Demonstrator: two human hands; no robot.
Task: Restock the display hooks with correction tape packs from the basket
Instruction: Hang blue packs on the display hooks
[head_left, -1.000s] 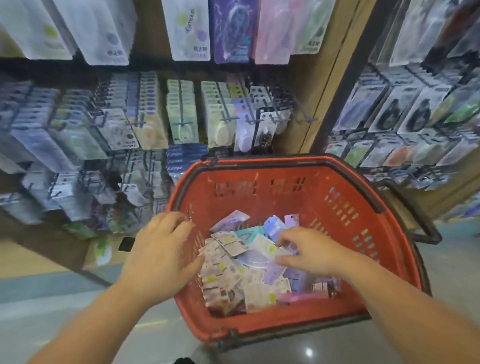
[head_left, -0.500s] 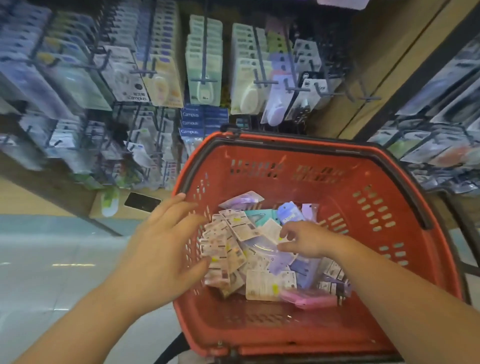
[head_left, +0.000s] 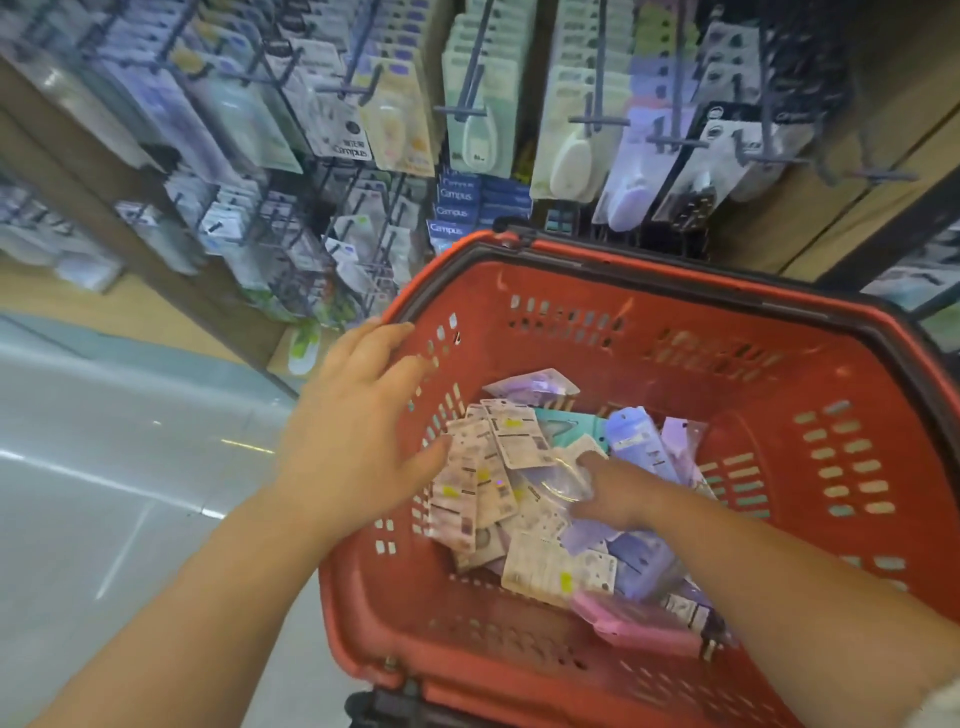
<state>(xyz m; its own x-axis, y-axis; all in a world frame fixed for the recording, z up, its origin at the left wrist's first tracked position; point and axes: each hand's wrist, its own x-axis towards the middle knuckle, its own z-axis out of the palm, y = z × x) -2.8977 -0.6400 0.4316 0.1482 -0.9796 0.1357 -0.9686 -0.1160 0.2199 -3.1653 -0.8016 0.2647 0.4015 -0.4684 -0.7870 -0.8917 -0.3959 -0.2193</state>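
Note:
A red plastic basket (head_left: 779, 332) fills the lower right of the head view and holds a loose heap of several correction tape packs (head_left: 511, 470). My left hand (head_left: 353, 431) hovers over the basket's left wall with its fingers spread and relaxed, the thumb close to the heap. Deep in the basket, my right hand (head_left: 618, 491) pinches a clear-fronted correction tape pack (head_left: 558, 475) at the top of the heap. Display hooks (head_left: 597, 117) with hanging packs line the wall above the basket.
More hooks crowded with stationery packs (head_left: 332, 135) run down to the left of the basket. A stack of blue Campus packs (head_left: 457, 208) sits just behind the basket's far rim. Pale shiny floor (head_left: 104, 493) lies to the left. Another rack (head_left: 930, 270) stands at the right edge.
The view has tipped down and closer to the basket. My right hand has moved left across the heap and closed on a clear pack. My left hand has stayed over the left wall.

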